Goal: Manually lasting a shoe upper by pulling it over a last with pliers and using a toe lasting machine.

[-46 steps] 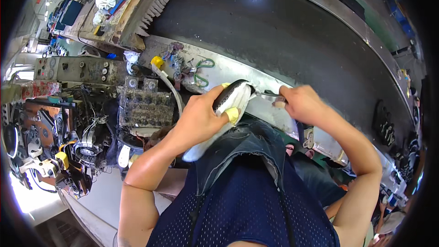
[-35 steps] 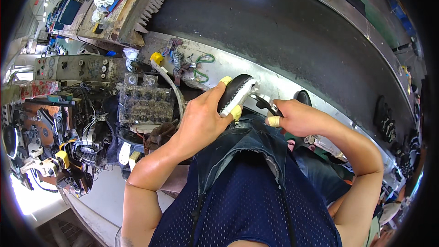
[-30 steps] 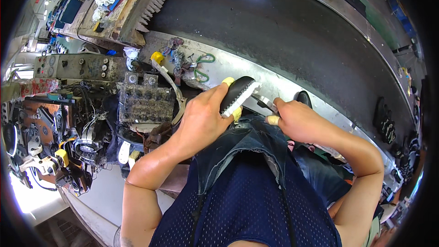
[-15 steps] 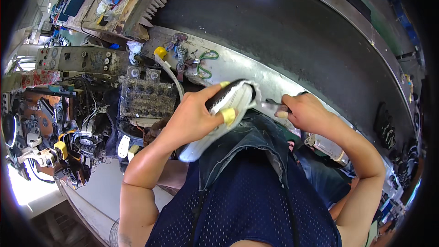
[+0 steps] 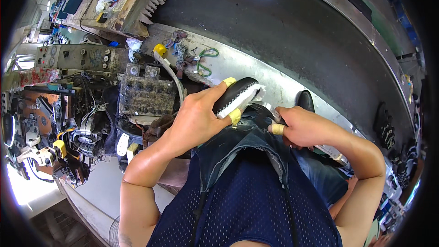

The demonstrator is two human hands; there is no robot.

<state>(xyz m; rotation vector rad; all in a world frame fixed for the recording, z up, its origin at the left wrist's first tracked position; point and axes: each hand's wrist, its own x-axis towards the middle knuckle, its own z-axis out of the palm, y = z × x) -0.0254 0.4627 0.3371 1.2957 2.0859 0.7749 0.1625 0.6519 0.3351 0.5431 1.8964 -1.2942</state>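
My left hand [image 5: 194,114] is closed around a black shoe upper [image 5: 235,92] with white zigzag stitching and a ragged white edge at its toe. Yellow tape wraps the thumb and a fingertip of that hand. My right hand [image 5: 306,127] is wrapped round the dark handle of a hand tool with a bright metal head [image 5: 265,108]. That head lies close to the upper's white edge; whether it touches cannot be seen. Yellow tape also covers a finger of my right hand.
Beyond my hands run a metal ledge [image 5: 242,59] and a wide dark belt [image 5: 283,32]. Green-handled scissors [image 5: 206,61] and rags [image 5: 180,52] lie on the ledge. Another black shoe [image 5: 305,101] is beside my right hand. A grimy machine [image 5: 146,93] stands at left.
The shoe upper has rolled in my left hand, so its black stitched side shows instead of the white underside. My right hand has shifted slightly left and nearer to me, bringing the tool along.
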